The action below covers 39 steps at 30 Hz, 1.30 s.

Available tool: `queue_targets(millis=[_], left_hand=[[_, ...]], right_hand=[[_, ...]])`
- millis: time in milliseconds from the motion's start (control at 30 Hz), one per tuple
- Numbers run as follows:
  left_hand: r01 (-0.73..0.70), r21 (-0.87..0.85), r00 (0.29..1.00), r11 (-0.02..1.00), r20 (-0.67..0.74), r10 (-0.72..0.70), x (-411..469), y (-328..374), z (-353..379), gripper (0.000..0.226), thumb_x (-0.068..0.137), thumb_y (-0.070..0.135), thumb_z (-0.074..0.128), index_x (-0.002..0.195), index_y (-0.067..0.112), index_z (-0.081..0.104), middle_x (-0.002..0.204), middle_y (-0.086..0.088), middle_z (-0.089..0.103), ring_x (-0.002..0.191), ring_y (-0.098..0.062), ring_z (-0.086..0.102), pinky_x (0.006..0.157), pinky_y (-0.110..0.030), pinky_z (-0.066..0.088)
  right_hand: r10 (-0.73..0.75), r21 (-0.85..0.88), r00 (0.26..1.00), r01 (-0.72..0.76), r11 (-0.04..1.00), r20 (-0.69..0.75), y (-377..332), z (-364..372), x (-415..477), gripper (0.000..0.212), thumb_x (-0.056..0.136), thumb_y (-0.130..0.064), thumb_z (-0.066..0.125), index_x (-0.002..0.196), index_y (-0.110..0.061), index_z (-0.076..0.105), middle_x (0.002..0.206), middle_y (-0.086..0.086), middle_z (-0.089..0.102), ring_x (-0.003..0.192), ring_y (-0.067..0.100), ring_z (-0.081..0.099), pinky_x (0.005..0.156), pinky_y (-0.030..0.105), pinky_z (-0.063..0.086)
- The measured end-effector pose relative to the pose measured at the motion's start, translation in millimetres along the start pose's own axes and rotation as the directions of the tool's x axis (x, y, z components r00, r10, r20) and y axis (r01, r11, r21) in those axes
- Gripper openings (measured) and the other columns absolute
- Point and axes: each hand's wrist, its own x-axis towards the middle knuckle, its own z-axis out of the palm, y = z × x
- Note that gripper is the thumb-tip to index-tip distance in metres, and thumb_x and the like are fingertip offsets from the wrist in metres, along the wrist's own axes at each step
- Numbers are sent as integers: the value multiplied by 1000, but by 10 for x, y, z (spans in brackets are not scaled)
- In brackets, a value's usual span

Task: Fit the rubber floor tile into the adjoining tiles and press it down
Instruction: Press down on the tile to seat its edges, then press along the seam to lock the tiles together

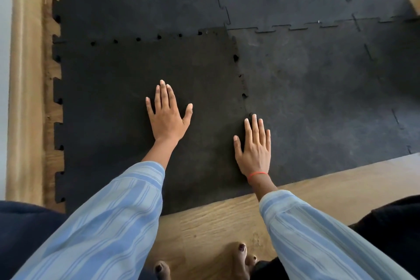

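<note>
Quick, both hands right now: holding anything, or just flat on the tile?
Left hand: open, palm flat on the rubber floor tile, holding nothing.
Right hand: open, flat along the tile's right-hand seam, holding nothing.

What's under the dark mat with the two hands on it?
Wooden floor shows at the edges of the dark tile, so it likely carries on beneath. The left hand and right hand lie flat on top. The floor directly underneath is covered.

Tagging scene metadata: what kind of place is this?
Likely a room indoors being fitted with gym-style matting: interlocking black rubber tiles over wood-look flooring, with a skirting board along the left edge.
</note>
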Motion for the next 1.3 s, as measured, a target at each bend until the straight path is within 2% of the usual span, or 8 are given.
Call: queue_targets(millis=[100, 233, 533, 767, 900, 1200, 1300], left_hand=[[-6, -4, 1000, 1000, -11, 6, 12, -14, 12, 81, 94, 59, 26, 151, 2, 18, 161, -13, 13, 148, -25, 13, 118, -52, 11], [-36, 6, 999, 999, -17, 36, 58, -60, 22, 82, 93, 60, 29, 152, 4, 18, 161, -12, 13, 148, -24, 12, 118, -50, 11], [-50, -2, 998, 999, -44, 49, 78, -70, 20, 84, 90, 62, 25, 150, 3, 23, 160, -13, 18, 147, -24, 17, 118, -50, 13], [-48, -28, 998, 998, -42, 47, 87, -76, 28, 84, 89, 62, 26, 150, 4, 26, 159, -12, 20, 146, -24, 20, 118, -50, 14], [-57, -34, 997, 998, -47, 56, 88, -92, 22, 85, 89, 63, 26, 150, 4, 26, 159, -12, 20, 146, -24, 21, 117, -49, 15], [-52, -32, 998, 998, -28, 51, 93, -85, -13, 86, 88, 64, 23, 151, 5, 24, 160, -10, 17, 147, -23, 19, 118, -48, 13], [-83, 0, 996, 997, -25, 83, 144, -146, 0, 87, 88, 67, 20, 152, 8, 20, 161, -8, 13, 148, -21, 15, 119, -46, 12]], right_hand=[[-3, 40, 999, 2, 999, 39, -194, 12, 446, 69, 93, -51, 19, 150, -12, 19, 160, 7, 13, 148, 21, 9, 121, 44, 7], [-30, -16, 999, 31, 999, 45, -253, 46, 778, 76, 93, -58, 17, 151, -11, 7, 161, 5, 4, 149, 17, 1, 121, 40, 0], [23, 32, 994, -26, 999, 109, -371, -13, 1105, 83, 92, -64, 22, 151, -11, -2, 161, 2, -6, 148, 14, -9, 120, 41, -8], [-32, 16, 979, 30, 999, 202, -338, -105, 1488, 82, 93, -63, 20, 151, -11, -3, 161, 2, -10, 147, 13, -13, 120, 43, -8], [-35, 20, 987, 32, 999, 155, -386, -66, 1389, 80, 94, -59, 19, 150, -8, -8, 160, 5, -14, 147, 16, -15, 120, 43, -10], [-17, 15, 975, 14, 1000, 220, -397, -127, 1508, 81, 94, -59, 19, 149, -7, -11, 160, 7, -15, 146, 16, -16, 120, 42, -9], [-113, 3, 978, 114, 993, 177, -500, -122, 1728, 77, 96, -56, 18, 149, -8, -11, 160, 6, -15, 146, 16, -16, 120, 41, -9]])
